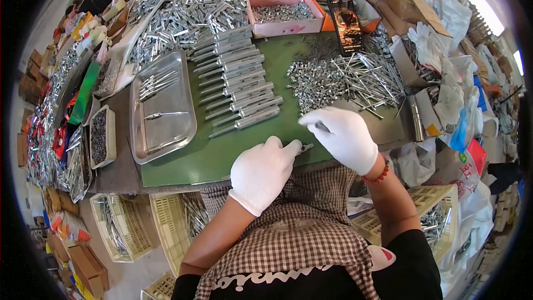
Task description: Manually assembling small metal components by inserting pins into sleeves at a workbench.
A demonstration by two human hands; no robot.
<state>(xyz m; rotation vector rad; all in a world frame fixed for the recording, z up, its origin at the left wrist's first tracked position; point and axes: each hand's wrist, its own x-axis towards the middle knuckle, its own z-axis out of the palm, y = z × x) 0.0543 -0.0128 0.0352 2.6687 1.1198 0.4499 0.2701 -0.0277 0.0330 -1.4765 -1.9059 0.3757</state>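
Both my hands wear white knit gloves above the front part of the green work mat [177, 172]. My left hand [262, 172] pinches a small silver metal fitting [305, 148] at its fingertips; most of the part is hidden by the glove. My right hand [347, 138] is just to the right, its fingers curled together; what they hold, if anything, I cannot make out. Beyond my hands lies a row of silver metal rods with thick sleeves [244, 91]. A heap of small metal collars [316, 86] and a pile of thin metal pins [369, 80] sit farther right.
A steel tray [166, 133] with a few slim metal parts stands at left. Behind are a mound of metal tubes [177, 28], a pink box [286, 28] of small parts and a propped phone [345, 25]. A metal cylinder [416, 119] stands right; plastic crates [166, 228] sit below.
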